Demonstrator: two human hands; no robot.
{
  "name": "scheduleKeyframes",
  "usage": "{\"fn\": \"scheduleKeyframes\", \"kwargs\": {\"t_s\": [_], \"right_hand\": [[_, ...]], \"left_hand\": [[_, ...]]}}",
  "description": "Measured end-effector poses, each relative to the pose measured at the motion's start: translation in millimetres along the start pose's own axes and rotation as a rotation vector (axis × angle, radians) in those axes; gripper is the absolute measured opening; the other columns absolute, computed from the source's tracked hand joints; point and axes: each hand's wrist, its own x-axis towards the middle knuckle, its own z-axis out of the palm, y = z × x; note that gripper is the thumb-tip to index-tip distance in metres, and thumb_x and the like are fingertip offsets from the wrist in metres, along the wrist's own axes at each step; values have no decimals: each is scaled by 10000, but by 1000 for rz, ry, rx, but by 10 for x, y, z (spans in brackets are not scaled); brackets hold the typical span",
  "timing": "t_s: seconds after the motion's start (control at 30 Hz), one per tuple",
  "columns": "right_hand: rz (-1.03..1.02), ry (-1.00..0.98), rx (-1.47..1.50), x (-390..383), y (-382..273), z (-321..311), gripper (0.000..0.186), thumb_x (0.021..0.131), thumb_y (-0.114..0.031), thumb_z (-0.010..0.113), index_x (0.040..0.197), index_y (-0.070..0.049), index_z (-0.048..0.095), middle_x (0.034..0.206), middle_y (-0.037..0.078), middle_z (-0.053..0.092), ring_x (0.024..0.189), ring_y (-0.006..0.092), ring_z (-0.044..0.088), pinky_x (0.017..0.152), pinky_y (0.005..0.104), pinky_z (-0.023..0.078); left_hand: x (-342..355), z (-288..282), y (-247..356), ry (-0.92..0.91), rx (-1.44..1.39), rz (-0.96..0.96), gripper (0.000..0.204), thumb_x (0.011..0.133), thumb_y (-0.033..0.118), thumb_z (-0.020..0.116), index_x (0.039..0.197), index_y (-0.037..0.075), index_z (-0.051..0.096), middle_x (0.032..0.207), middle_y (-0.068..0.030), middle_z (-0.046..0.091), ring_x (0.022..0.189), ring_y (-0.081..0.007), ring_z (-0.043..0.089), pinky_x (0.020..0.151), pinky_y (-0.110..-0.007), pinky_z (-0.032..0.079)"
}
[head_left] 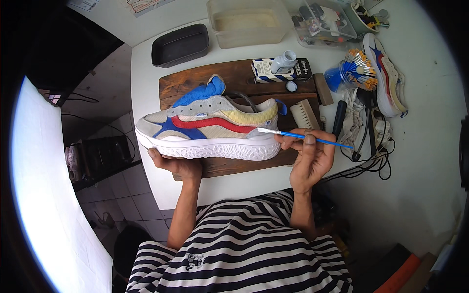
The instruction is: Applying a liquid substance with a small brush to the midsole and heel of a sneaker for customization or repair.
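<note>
L hand (183, 167) grip holds shoe (215, 126) by sole (210, 148) nr toe (149, 126); R hand (312, 163) grip pinches blue brush (291, 134), bristles (265, 130) nr grey heel patch (252, 133), contact unclear; shoe over wooden bd (195, 75) on white tabletop (166, 189), w/ bottle (283, 62) behind

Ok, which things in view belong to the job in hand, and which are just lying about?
Likely part of the job:
- sneaker, left hand under its toe end
- blue paintbrush, in the right hand
- bottle and loose cap

Apparently lying about:
- scrub brush
- black tray
- translucent tub
</note>
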Motion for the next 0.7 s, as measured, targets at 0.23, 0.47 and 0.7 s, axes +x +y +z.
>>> {"fn": "scheduleKeyframes", "kwargs": {"t_s": [0.23, 0.47, 0.7], "right_hand": [[-23, 31, -27, 19, 37, -67, 151, 1051, -107, 478, 1084, 38, 449, 882, 188, 643, 714, 194, 668, 702, 353, 631], [-35, 12, -13, 13, -36, 5, 123, 1046, -79, 470, 1088, 35, 450, 880, 193, 648, 712, 193, 669, 693, 334, 619], [-61, -48, -127, 23, -35, 25, 127, 1061, -95, 426, 1070, 32, 429, 855, 207, 643, 677, 192, 639, 671, 379, 636]], "left_hand": [[-5, 21, 9, 3, 5, 3, 860, 925, 733, 325, 1493, 87, 331, 1431, -145, 440, 1345, -304, 434, 1131, -466, 332], [29, -64, -48, -9, 4, 7, 855, 928, 740, 294, 1496, 101, 325, 1435, -133, 439, 1348, -288, 435, 1140, -460, 321], [-13, 0, 3, -21, 14, -4, 858, 927, 740, 296, 1501, 102, 317, 1452, -134, 422, 1365, -292, 417, 1145, -466, 313]]}}
